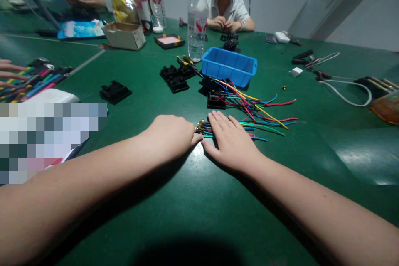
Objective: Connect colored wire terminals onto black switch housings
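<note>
A bunch of coloured wires (264, 126) lies on the green table in front of me, metal terminals at its left end. My right hand (229, 141) rests flat across these wires with its fingers stretched out. Beside the terminal end is my left hand (173, 135), fingers curled under and thumb pointing right. What those curled fingers hold, if anything, is hidden. Just beyond my right hand, more coloured wires (246, 102) run out from a black plastic housing (215, 99).
Past the wires stand a blue bin (229, 68) and a clear bottle (196, 25). Several black housings (176, 83) and yellow-handled pliers (185, 60) lie left of it. Another black housing (114, 92) sits farther left. Across the table a person (230, 12) works with both hands.
</note>
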`<control>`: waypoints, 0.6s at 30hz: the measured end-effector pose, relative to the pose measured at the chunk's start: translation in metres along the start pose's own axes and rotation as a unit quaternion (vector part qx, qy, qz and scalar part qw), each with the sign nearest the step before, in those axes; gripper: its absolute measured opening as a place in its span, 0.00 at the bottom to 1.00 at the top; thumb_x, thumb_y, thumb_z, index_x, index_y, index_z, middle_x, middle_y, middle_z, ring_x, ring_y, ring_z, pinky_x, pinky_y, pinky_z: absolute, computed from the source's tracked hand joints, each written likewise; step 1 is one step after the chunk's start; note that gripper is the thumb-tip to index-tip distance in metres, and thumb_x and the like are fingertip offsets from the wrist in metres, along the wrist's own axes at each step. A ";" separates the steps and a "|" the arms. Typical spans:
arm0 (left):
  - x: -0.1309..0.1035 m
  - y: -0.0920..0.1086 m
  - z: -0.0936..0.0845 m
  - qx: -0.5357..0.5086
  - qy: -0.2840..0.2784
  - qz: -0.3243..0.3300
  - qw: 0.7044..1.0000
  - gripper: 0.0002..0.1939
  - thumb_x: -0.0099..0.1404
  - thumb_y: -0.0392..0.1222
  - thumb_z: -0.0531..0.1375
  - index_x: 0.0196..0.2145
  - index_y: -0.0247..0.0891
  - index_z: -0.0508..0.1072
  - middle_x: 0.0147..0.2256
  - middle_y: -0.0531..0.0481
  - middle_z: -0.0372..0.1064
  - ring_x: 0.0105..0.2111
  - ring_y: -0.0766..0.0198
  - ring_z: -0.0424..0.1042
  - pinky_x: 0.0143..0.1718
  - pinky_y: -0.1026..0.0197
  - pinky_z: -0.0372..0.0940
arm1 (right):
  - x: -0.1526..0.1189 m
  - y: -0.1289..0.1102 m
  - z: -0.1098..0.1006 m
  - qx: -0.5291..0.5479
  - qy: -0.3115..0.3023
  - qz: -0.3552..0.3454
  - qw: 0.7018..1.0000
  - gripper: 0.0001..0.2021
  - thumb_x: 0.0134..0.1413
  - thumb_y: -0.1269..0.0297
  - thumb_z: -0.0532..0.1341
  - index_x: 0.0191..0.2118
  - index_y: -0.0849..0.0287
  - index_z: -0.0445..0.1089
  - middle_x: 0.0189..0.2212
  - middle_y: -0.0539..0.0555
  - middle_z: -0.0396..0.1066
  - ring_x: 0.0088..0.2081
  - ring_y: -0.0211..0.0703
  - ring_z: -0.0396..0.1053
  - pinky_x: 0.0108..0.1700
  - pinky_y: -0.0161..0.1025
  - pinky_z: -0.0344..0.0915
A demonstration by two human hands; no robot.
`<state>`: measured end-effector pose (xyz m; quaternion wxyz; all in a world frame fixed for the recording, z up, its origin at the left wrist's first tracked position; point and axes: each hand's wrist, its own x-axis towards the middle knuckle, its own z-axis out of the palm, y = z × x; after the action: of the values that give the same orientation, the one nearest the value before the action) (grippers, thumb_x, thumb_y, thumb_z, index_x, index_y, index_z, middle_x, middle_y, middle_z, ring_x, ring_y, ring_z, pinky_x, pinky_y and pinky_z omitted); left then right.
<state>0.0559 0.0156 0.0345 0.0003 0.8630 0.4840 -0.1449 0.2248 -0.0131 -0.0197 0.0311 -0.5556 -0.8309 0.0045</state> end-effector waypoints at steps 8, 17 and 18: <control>0.007 0.006 0.006 0.005 0.016 0.046 0.999 0.23 0.74 0.52 0.48 0.40 0.36 0.79 0.34 0.37 0.80 0.37 0.44 0.80 0.33 0.55 0.68 | 0.001 0.002 -0.001 0.006 -0.006 -0.011 1.000 0.44 0.62 0.37 0.46 0.69 0.72 0.51 0.70 0.66 0.47 0.70 0.56 0.46 0.70 0.56 0.43; 0.016 0.004 0.010 -0.010 0.034 0.024 0.999 0.28 0.72 0.54 0.45 0.36 0.37 0.81 0.30 0.37 0.79 0.34 0.44 0.80 0.31 0.54 0.68 | -0.013 -0.016 -0.004 -0.028 0.001 0.074 0.997 0.37 0.66 0.50 0.46 0.71 0.73 0.43 0.70 0.68 0.42 0.71 0.59 0.43 0.70 0.62 0.39; 0.016 0.004 0.010 -0.013 0.033 0.024 0.999 0.28 0.72 0.55 0.45 0.36 0.37 0.81 0.30 0.37 0.79 0.34 0.44 0.80 0.31 0.54 0.68 | -0.015 -0.018 -0.004 -0.022 -0.011 0.077 0.997 0.36 0.67 0.50 0.45 0.71 0.72 0.45 0.70 0.67 0.43 0.71 0.58 0.43 0.70 0.62 0.39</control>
<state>0.0646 0.0253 0.0205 -0.0012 0.8789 0.4643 -0.1097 0.2142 -0.0335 -0.0159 0.0097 -0.6180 -0.7861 -0.0054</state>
